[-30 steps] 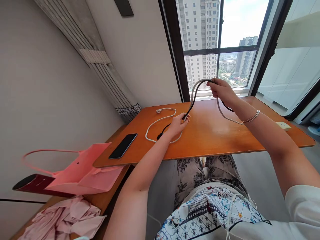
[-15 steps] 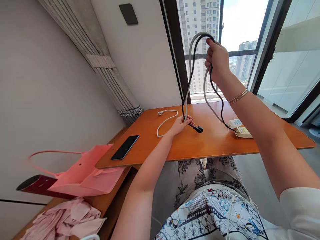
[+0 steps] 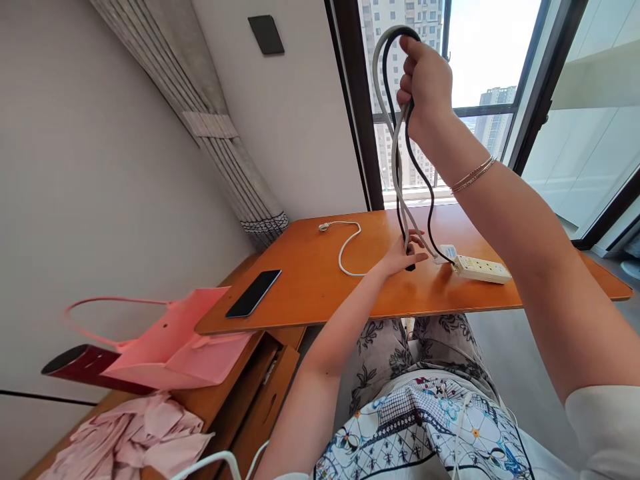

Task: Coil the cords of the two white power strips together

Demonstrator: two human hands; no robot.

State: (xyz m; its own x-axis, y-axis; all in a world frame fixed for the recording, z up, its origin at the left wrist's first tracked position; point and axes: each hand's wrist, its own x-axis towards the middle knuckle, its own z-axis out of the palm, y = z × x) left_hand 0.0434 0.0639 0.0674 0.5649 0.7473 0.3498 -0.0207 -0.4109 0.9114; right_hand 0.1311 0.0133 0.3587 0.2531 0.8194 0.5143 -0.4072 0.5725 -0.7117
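Up in front of the window, my right hand point(image 3: 425, 80) is closed around the top of a loop made of a black cord point(image 3: 425, 181) and a white cord point(image 3: 379, 80). Below it, just over the tabletop, my left hand point(image 3: 405, 255) grips the lower part of the same cords, its fingers partly spread. A black plug point(image 3: 411, 267) shows under those fingers. Both cords run down to two white power strips; the nearer power strip point(image 3: 483, 269) lies by my right forearm, and the other strip point(image 3: 445, 253) sits just behind it.
The orange-brown tabletop point(image 3: 310, 293) also bears a black phone point(image 3: 253, 293) and a thin white cable end with a plug point(image 3: 324, 227). Left of it are a pink bag point(image 3: 175, 340), a dark red box point(image 3: 95, 367) and crumpled pink cloth point(image 3: 130, 433). The window point(image 3: 490, 40) stands behind.
My right hand has risen with the cord loop. My left hand has moved right toward the power strips, bringing the plug end along; the hanging cords now lie closer together.
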